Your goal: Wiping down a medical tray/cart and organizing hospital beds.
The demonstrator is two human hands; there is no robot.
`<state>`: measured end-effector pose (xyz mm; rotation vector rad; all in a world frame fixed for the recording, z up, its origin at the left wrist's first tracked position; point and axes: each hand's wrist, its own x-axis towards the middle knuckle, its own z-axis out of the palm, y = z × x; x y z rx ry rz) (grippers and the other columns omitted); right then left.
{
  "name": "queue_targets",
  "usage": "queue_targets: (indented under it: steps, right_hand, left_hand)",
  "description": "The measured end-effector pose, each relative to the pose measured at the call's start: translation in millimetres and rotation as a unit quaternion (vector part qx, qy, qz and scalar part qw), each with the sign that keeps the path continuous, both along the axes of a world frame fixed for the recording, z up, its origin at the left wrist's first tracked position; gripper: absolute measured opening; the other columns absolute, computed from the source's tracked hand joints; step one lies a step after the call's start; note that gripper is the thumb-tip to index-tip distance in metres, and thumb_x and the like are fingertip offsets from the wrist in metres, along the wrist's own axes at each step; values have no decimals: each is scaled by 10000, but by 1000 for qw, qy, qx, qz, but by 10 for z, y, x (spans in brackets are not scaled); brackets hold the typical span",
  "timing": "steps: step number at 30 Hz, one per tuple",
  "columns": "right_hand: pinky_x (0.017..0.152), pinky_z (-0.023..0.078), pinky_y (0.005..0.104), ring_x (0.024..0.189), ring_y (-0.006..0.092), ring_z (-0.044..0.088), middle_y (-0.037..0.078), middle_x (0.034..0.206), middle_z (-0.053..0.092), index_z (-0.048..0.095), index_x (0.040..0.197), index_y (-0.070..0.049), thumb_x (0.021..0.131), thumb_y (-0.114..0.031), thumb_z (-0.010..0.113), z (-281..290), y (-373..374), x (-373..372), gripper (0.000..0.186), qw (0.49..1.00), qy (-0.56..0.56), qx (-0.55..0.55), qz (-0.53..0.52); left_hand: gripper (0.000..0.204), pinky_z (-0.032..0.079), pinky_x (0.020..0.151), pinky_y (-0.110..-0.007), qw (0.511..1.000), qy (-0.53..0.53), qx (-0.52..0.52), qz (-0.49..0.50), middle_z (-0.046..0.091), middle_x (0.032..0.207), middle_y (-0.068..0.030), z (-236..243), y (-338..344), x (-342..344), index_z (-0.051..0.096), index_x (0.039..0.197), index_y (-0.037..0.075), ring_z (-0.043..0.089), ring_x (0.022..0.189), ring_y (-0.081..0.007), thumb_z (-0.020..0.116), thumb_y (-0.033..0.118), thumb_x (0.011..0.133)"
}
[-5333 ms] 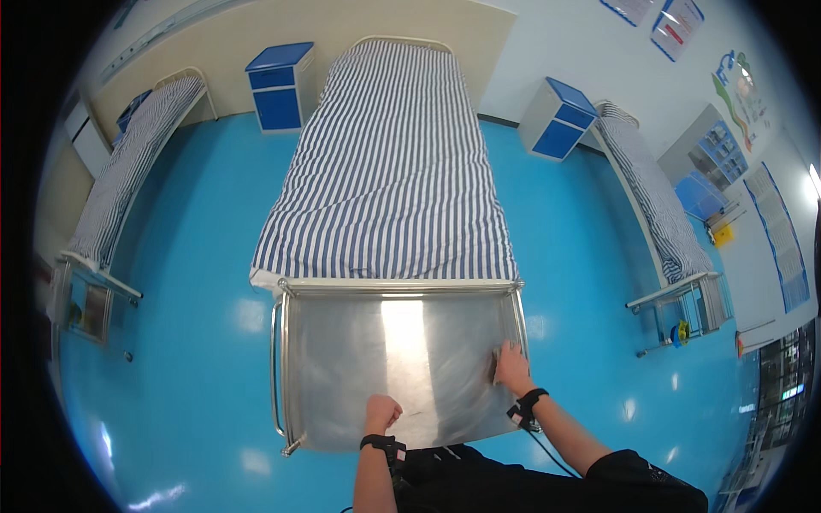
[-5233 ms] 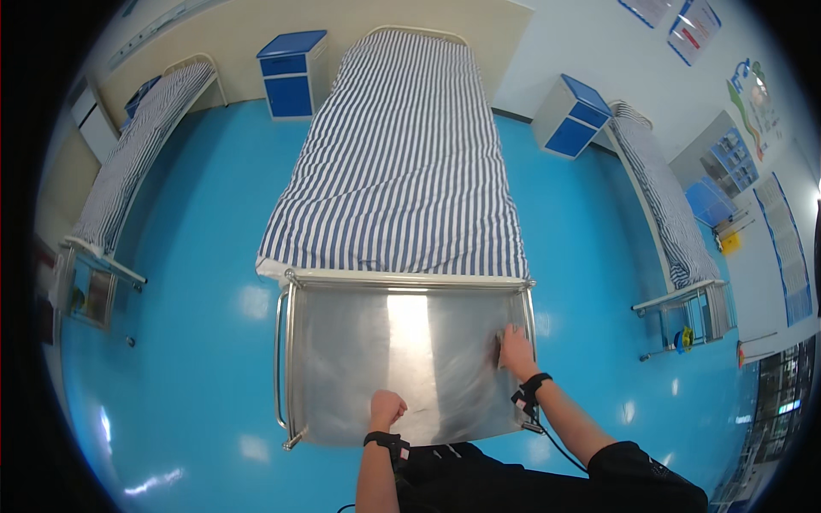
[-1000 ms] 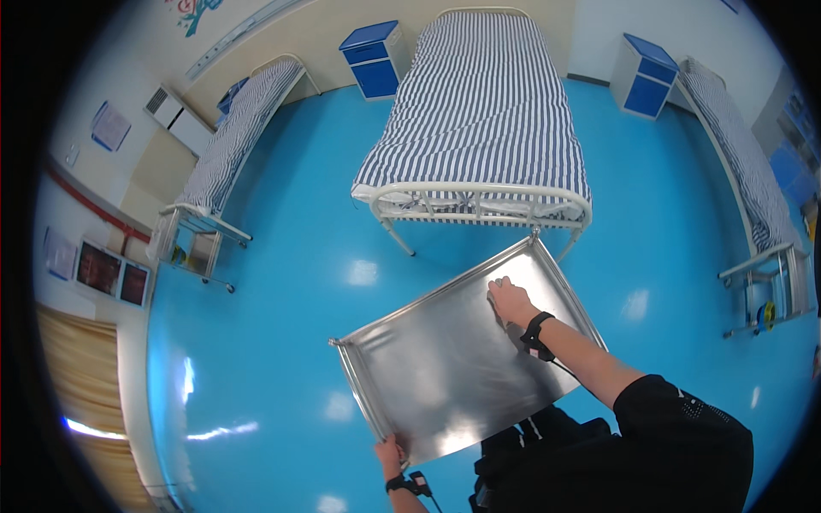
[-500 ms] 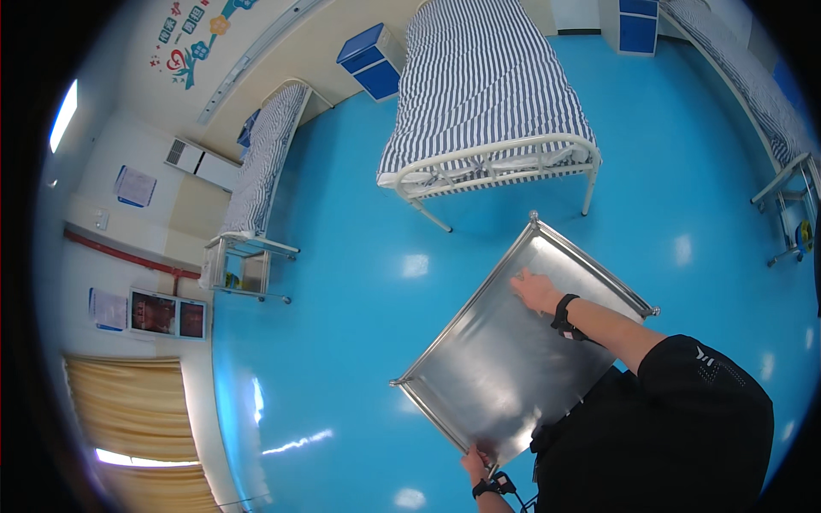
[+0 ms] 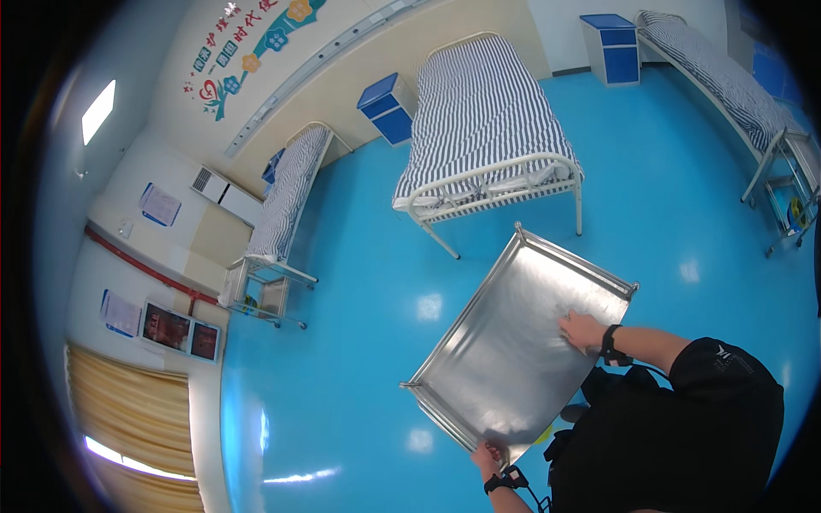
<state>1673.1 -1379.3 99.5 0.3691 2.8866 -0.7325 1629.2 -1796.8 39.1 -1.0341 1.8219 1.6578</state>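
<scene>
We had the steel trolley (image 5: 505, 342) on the blue floor (image 5: 342, 385), left hand (image 5: 487, 459) gripping its edge, right hand (image 5: 583, 331) on its top, whether open we couldn't tell; ahead of it the striped bed (image 5: 492, 120) stood in the way, a cabinet (image 5: 389, 115) beyond

a silver metal trolley (image 5: 487, 363) is seen from above, stood over blue floor (image 5: 342, 385). its flat, rectangular top is bordered by tubular rails (image 5: 466, 303), and three visible corners are capped by small rounded knobs. the top is turned at a slant, one corner pointed away; its sheet is streaked with pale, cloudy reflections, and its near edge is partly hidden.
</scene>
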Motion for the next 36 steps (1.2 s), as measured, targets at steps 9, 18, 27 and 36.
queue_targets:
  steps: [9,18,27,36]
  right_hand:
    - [664,457,466,768,407,550,232,996,455,435,1056,-95,729,-175,552,3,-248,530,357,999,-48,-11,18]
    - [652,449,475,725,405,555,237,947,487,436,1054,-83,738,-201,535,-101,-263,130,351,1000,-18,14,-13]
    - [669,464,437,783,374,558,221,942,499,432,1038,-61,759,-200,538,-103,-50,-1055,329,995,27,19,-96]
    - [632,474,422,748,366,567,218,961,475,388,1097,-24,757,-110,551,-309,36,-2307,387,984,57,13,-166]
  left_hand:
    - [198,331,318,-260,999,21,-29,21,454,475,-66,23,70,-65,447,612,25,431,349,-163,532,147,742]
    - [255,275,294,-254,993,102,-54,-5,390,425,-36,121,105,-118,421,543,35,371,317,-138,531,161,735]
    - [389,299,308,-299,994,55,-93,4,447,453,-80,145,68,-149,458,576,-32,403,326,-161,588,281,767]
    - [299,277,332,-293,996,51,-69,-33,445,489,-38,170,-157,-420,479,600,10,391,345,-136,625,225,746]
